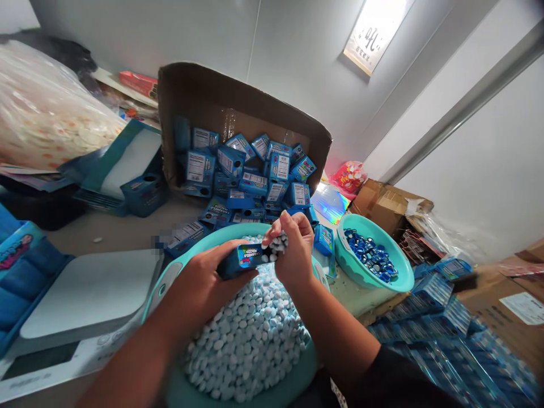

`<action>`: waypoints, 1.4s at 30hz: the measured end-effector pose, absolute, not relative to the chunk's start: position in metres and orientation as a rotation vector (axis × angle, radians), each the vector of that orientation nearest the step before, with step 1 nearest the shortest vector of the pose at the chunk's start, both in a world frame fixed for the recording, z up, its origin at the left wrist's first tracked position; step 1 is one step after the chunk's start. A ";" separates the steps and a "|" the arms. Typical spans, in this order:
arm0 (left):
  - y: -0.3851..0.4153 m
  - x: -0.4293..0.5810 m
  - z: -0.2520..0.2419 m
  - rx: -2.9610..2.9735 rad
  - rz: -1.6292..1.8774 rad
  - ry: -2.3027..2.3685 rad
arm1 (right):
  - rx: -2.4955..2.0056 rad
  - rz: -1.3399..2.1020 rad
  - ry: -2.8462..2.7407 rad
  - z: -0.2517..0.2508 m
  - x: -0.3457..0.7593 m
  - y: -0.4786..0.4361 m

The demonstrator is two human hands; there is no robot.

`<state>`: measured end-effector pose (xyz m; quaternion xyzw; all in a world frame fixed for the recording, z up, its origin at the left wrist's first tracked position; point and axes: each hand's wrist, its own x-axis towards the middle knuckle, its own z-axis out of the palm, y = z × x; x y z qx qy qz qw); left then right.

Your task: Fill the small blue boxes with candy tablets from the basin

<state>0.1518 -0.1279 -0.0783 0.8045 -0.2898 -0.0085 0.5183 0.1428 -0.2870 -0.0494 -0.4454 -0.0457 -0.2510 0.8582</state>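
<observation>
At centre frame, above a teal basin heaped with pale tablets, the left grip is clamped round a small blue box. Its open end meets the right grip, pinched together on several tablets. Box lettering is too blurred to read. Upper centre: carton of similar boxes.

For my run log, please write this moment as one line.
left hand: holds small blue box | right hand: pinches white tablets at box mouth | below: teal basin of tablets
</observation>
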 end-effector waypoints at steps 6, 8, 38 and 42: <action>-0.126 0.152 -0.080 1.953 -0.033 -0.664 | -0.972 -0.542 -0.134 -0.049 0.144 -0.286; -0.126 0.152 -0.081 1.956 -0.037 -0.650 | -0.952 -0.529 -0.118 -0.049 0.145 -0.286; -0.130 0.152 -0.076 1.865 -0.117 -0.636 | -1.016 -0.501 -0.167 -0.049 0.140 -0.290; -0.129 0.151 -0.075 1.878 -0.117 -0.625 | -1.005 -0.437 -0.158 -0.049 0.141 -0.293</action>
